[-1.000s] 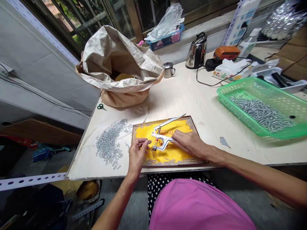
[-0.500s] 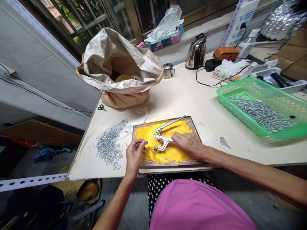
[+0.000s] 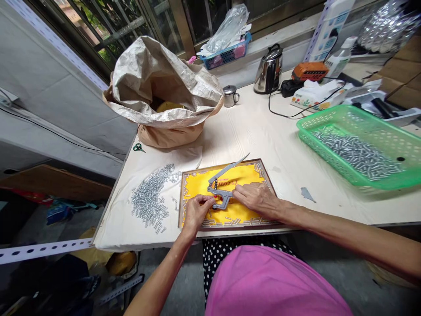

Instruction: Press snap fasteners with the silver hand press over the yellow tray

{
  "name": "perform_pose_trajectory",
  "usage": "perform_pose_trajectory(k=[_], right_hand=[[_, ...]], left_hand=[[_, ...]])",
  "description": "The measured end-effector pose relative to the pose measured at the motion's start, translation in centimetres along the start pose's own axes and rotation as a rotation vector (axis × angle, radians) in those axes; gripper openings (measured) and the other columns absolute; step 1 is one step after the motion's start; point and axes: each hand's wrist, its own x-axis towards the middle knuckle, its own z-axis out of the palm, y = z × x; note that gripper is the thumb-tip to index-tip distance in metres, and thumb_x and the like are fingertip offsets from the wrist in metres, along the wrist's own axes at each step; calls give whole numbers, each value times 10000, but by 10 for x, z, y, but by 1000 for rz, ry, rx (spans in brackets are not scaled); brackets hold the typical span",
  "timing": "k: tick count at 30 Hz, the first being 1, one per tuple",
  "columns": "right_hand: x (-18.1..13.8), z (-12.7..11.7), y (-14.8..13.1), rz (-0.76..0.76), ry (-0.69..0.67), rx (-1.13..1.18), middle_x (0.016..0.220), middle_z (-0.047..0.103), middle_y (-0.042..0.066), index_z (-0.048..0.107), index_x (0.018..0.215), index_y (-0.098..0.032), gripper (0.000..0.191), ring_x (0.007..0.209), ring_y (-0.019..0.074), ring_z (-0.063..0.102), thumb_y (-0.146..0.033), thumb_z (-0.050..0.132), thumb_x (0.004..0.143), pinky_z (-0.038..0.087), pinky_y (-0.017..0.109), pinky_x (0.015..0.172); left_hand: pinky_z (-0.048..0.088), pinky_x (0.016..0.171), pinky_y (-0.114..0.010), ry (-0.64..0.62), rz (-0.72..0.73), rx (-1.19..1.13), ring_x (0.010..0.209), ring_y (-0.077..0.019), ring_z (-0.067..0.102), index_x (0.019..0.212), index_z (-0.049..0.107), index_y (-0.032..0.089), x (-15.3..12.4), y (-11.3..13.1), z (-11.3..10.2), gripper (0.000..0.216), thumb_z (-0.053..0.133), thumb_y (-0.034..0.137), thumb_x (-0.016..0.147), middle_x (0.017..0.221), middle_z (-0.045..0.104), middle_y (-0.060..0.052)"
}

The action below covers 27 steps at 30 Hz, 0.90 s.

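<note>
My right hand [image 3: 258,199] is closed around one handle of a pair of grey hand pliers [image 3: 223,193], whose other handle stands raised and spread away. A dark coil spring shows between the handles. My left hand [image 3: 197,213] is at the plier jaws, thumb and fingers pinched together; anything between them is hidden. Both hands are over a shallow brown-edged tray [image 3: 270,181] with a yellow printed base [image 3: 245,193]. Small silvery rod-like pieces [image 3: 233,221] lie along its inner edges. A heap of similar pieces [image 3: 149,197] spreads on white cloth left of my left hand.
A green plastic basket [image 3: 309,131] with many silvery pieces stands at right. A large open sack [image 3: 171,131] sits at the back left, near green-handled scissors [image 3: 138,148]. Behind are a metal mug [image 3: 230,96], a kettle [image 3: 268,72] and an orange battery-like block [image 3: 309,71].
My left hand has moved right and slightly up, from beside the pliers to their jaws. The pliers have shifted and turned slightly in my right hand, the raised handle tip moving left.
</note>
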Motion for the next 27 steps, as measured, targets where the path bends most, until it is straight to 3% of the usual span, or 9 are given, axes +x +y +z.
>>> perform_pose_trajectory(k=[7,15,23,27], right_hand=[[2,6,3,-9,-46,67,843,604,25,581,946,-189,286,649,128,449,-116,314,1016,240,339,579],[3,17,7,-43,-50,7,848,612,32,552,940,-177,237,655,145,443,-112,336,1009,236,341,607],[7,26,6,18,-136,24,906,609,55,521,974,-172,167,757,184,495,-103,370,984,266,339,662],[7,29,7,3,-184,62,926,609,57,517,990,-178,176,797,191,512,-100,359,986,275,334,668]], left_hand=[[491,647,-260,-9,21,114,720,-193,677,752,751,150,6,-9,4,185,713,326,709,774,752,-71],[369,496,-218,-71,22,310,499,-138,563,609,681,149,7,-5,7,255,610,339,764,486,606,-5],[478,487,-222,-120,-222,148,454,-138,614,696,651,159,9,0,14,115,639,253,761,511,645,3],[490,482,-220,-240,-288,133,440,-130,609,627,612,155,15,4,9,153,664,231,750,482,635,-3]])
